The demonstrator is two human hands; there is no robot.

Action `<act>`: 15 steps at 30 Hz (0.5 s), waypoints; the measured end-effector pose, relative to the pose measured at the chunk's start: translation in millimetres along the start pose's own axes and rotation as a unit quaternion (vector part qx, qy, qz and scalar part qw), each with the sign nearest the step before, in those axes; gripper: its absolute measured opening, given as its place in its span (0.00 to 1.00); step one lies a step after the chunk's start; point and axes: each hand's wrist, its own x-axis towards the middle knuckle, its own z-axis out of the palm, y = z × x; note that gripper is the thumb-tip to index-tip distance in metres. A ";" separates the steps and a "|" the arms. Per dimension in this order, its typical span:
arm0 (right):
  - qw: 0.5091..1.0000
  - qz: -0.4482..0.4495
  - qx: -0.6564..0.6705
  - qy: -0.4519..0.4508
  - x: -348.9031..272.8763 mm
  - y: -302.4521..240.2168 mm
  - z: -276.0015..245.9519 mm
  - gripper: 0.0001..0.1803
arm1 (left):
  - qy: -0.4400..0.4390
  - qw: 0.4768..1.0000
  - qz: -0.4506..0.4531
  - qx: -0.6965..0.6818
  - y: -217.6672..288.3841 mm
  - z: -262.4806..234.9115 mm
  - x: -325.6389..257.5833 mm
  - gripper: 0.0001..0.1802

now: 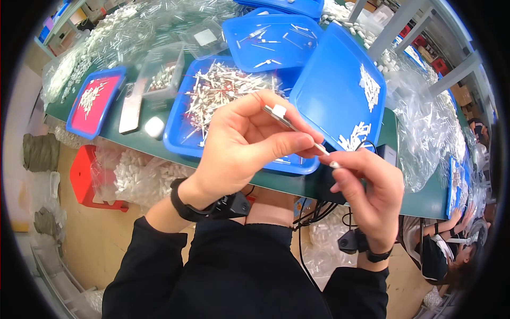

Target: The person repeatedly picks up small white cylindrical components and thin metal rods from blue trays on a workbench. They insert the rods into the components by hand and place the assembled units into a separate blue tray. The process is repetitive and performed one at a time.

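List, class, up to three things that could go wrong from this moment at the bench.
1. The right hand has only a fingertip grip on a small white piece, which could slip and drop.
2. The slim rod in the left hand is above a blue bin; if dropped, it might get lost among the heaped white parts.
3. Black cables hang at the table's near edge and might get snagged.
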 end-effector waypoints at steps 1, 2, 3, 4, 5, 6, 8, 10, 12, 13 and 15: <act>1.000 0.000 0.007 0.010 -1.8 1.7 0.9 0.11 | -0.001 1.000 0.014 -0.008 -3.0 3.3 -0.3 0.10; 1.000 -0.001 0.014 0.020 -3.1 3.0 1.5 0.11 | -0.001 1.000 0.026 0.012 -4.1 5.9 -1.0 0.10; 0.999 -0.003 0.023 0.029 -4.0 4.5 2.3 0.11 | 0.006 0.999 0.026 0.025 -5.0 7.5 -2.3 0.10; 0.999 -0.005 0.026 0.035 -4.7 6.3 2.3 0.11 | 0.014 0.999 0.027 0.038 -5.8 8.8 -3.8 0.10; 0.998 0.001 0.050 0.034 -5.0 6.7 3.1 0.11 | 0.022 0.998 0.028 0.051 -6.4 9.5 -4.7 0.10; 0.997 0.008 0.073 0.033 -5.6 6.6 4.0 0.10 | 0.024 0.998 0.032 0.054 -7.3 10.0 -5.4 0.10; 0.994 0.017 0.104 0.026 -5.0 6.6 4.5 0.10 | 0.027 0.997 0.040 0.060 -9.9 9.6 -6.4 0.10; 0.992 0.022 0.120 0.016 -3.8 7.3 4.4 0.10 | 0.031 0.997 0.050 0.054 -12.7 9.7 -8.1 0.10; 0.992 0.025 0.123 0.008 -5.3 8.9 3.5 0.10 | 0.026 0.996 0.075 0.030 -17.2 7.9 -8.8 0.09; 0.992 0.026 0.124 0.003 -5.6 9.8 3.5 0.10 | 0.019 0.995 0.095 0.010 -20.6 6.1 -9.1 0.08; 0.990 0.029 0.135 0.006 -5.2 10.7 4.8 0.10 | 0.019 0.995 0.100 0.007 -21.7 6.3 -9.3 0.08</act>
